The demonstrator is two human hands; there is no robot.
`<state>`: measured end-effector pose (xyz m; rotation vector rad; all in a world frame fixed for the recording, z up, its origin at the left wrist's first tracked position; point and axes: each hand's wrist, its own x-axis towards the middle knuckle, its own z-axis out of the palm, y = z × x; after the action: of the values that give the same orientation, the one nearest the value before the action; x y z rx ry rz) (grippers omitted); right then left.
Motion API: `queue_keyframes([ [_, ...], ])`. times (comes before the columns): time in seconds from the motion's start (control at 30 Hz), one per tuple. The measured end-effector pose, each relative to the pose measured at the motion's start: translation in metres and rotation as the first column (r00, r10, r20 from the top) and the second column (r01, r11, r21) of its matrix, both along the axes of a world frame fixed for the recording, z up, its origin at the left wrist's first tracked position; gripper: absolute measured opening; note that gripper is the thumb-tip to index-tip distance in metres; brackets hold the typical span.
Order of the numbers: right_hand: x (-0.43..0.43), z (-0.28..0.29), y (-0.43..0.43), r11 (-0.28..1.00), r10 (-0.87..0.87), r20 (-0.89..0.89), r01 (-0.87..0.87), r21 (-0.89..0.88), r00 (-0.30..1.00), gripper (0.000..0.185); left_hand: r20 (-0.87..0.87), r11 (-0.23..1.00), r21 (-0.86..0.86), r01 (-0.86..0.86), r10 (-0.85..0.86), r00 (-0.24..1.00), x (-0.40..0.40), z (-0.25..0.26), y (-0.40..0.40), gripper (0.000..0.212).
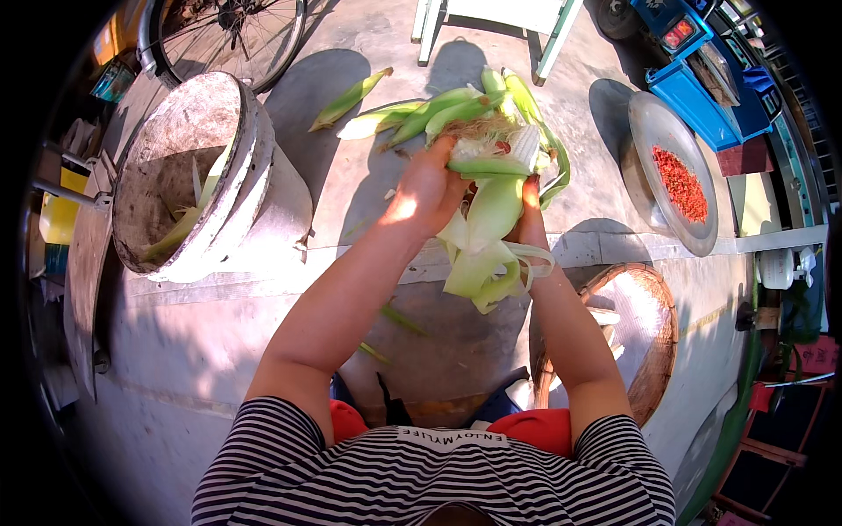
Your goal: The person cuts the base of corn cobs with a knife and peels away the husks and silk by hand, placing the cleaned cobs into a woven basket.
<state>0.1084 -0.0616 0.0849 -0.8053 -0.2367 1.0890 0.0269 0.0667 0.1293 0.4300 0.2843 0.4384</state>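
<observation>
Before me is a partly husked ear of white corn [525, 146], its pale kernels showing. My right hand [530, 200] is closed around the lower part of the ear, partly hidden by leaves. Peeled green husk [490, 227] hangs down between my forearms. At the ear's left side, my left hand [437, 177] grips a husk leaf [490, 167] and some brown corn silk [487, 126]; its fingertips are partly hidden. Several unhusked ears of corn [434, 117] lie in a pile on the concrete just beyond my hands, and a single ear [352, 98] lies apart to their left.
A dirty white bucket [279, 177] with husks inside stands tilted at left. To the right are a metal basin [698, 240] of red chopped food and a woven bamboo tray [664, 315] holding pale ears. A bicycle wheel [289, 46], white-legged stand [556, 46] and blue cart [691, 98] stand farther out.
</observation>
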Motion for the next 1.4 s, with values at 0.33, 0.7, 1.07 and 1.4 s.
queue_keyframes([
  [0.33,0.030,0.002,-0.004,0.932,0.028,0.302,0.085,-0.353,0.953,0.053,-0.327,0.959,-0.154,-0.239,0.179,0.928,0.002,0.014,-0.025,0.023],
  [0.7,0.084,-0.036,0.021,0.675,-0.535,0.261,0.593,-0.439,0.803,0.069,-0.292,0.897,0.415,0.152,-0.027,0.956,-0.009,-0.004,-0.041,0.025],
  [1.07,0.147,-0.065,-0.061,0.513,-0.710,0.261,0.735,-0.444,0.654,0.037,-0.630,0.522,0.569,0.636,-0.221,0.745,-0.032,-0.018,-0.053,0.028],
  [1.4,0.053,0.066,0.008,0.830,-0.519,0.325,0.557,-0.028,0.790,0.026,-0.160,-0.283,0.909,0.304,0.436,0.885,-0.018,-0.051,-0.033,0.068],
])
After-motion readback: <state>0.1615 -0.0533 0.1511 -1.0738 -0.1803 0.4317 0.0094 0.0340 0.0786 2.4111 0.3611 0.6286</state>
